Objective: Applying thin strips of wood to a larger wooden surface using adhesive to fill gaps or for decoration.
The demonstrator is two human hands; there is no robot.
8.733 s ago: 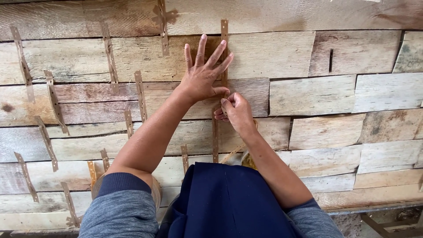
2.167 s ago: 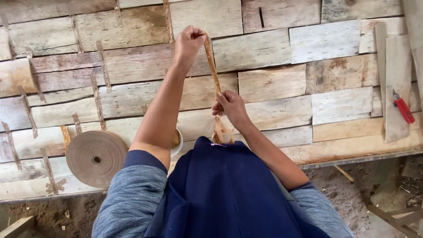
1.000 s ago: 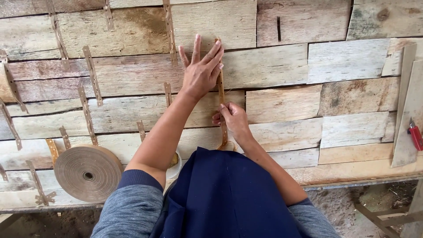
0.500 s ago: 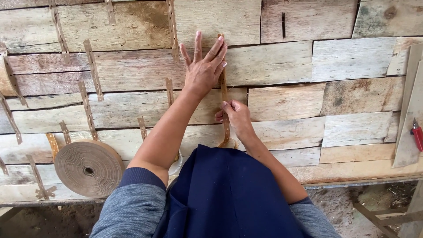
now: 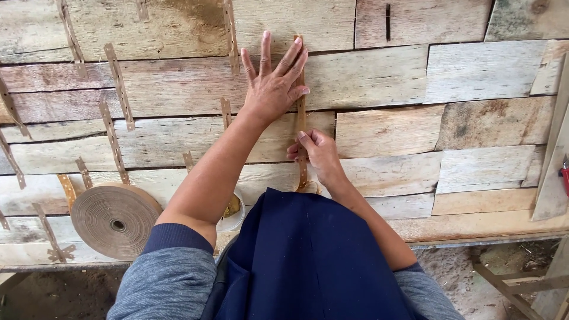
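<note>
Hands [image 5: 274, 89] on thin paper strip [image 5: 301, 127]

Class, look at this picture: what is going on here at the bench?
A person leans over pieced-together wood veneer sheets. The left hand lies flat, fingers spread, on the upper part of a brown tape strip running across a seam. The right hand pinches the same strip lower down. A tape roll lies at the left, and more short strips already cross other seams.
</note>
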